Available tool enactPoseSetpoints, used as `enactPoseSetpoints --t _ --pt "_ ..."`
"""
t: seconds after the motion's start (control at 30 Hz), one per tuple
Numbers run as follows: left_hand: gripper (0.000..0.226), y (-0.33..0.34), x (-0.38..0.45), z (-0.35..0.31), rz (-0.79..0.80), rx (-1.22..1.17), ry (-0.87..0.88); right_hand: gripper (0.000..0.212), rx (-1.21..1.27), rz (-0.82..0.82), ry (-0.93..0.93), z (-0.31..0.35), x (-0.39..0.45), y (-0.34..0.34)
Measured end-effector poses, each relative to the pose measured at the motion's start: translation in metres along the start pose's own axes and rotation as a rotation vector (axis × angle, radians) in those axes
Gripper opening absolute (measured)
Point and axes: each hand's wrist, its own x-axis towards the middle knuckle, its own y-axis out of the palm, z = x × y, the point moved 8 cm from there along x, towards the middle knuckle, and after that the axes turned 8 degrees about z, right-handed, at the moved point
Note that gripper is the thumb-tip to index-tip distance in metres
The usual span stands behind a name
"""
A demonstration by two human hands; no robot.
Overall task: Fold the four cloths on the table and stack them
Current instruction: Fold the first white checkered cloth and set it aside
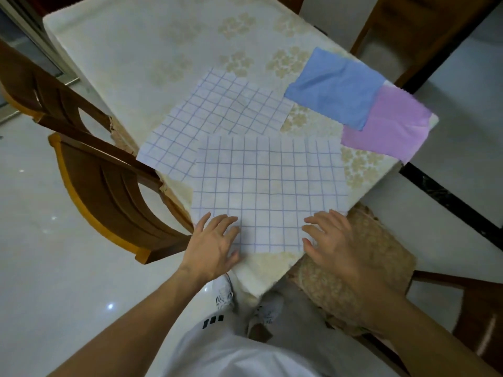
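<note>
Cream cloth with pale gold flower clusters covers the table (152,50), which runs away from me corner-first, its nearest corner pointing at my legs. Brown wooden chairs (109,186) stand along its left side, and a seat with a beige patterned cushion (362,268) sits just right of the near corner, under my right forearm.

Four cloths lie on the near half of the table, all unfolded. Closest to me is the near checked cloth (269,186), white with a thin blue grid, spread flat and almost square to my view. Its far left corner overlaps the far checked cloth (217,112), which lies turned at an angle and reaches over the left table edge. Off to the right the blue cloth (334,91) lies slightly rumpled, its right side on top of the pink cloth (389,126), which hangs a little over the right edge.

Both my palms face down at the near hem of the closest cloth. My left hand (215,246) rests on its near left corner with fingers spread and straight; my right hand (337,240) rests at its near right corner, fingers spread, tips touching the fabric
</note>
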Motion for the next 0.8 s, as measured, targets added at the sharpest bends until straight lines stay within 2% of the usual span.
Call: enactPoseSetpoints --t 0.13,0.37,0.6,0.8 --pt "0.041 0.013 0.004 -0.013 -0.035 0.016 0.052 0.016 -0.057 0.097 -0.064 0.003 -0.013 0.015" --pt "0.038 0.034 0.017 -0.023 0.039 0.087 0.061 0.017 -0.108 0.216 -0.037 -0.003 -0.024 0.049" --pt "0.043 0.046 0.018 -0.022 0.04 0.129 0.049 0.012 -0.154 0.281 -0.043 -0.005 -0.028 0.064" --pt "0.042 0.046 0.022 -0.026 0.013 0.116 0.023 0.011 -0.179 0.268 -0.019 -0.008 -0.033 0.069"
